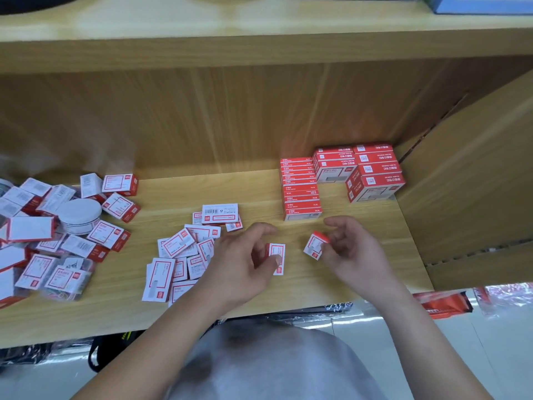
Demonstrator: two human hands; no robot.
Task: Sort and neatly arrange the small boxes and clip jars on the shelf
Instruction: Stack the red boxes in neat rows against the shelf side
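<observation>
Nearest us, both hands work over the pale wooden shelf (pixel 360 287). The left hand (pixel 239 264) has its fingers (pixel 265 229) curled, pinching a small red-and-white cardboard box (pixel 277 255) low over the board. Just to its right, the right hand (pixel 353 249) pinches a second small red-and-white box (pixel 315 245) at its fingertips, tilted on one corner. The two boxes are near each other but apart.

Beside the left hand we see a loose heap of small white-faced boxes (pixel 181 252), overlapping at all angles. Further left lies a larger jumble of boxes (pixel 112 235) around a round clear clip jar with a white lid (pixel 79 213).

Against the back right corner we find a neat stack of flat red boxes (pixel 301 189), and beside it stacked bigger red boxes (pixel 373 171).
</observation>
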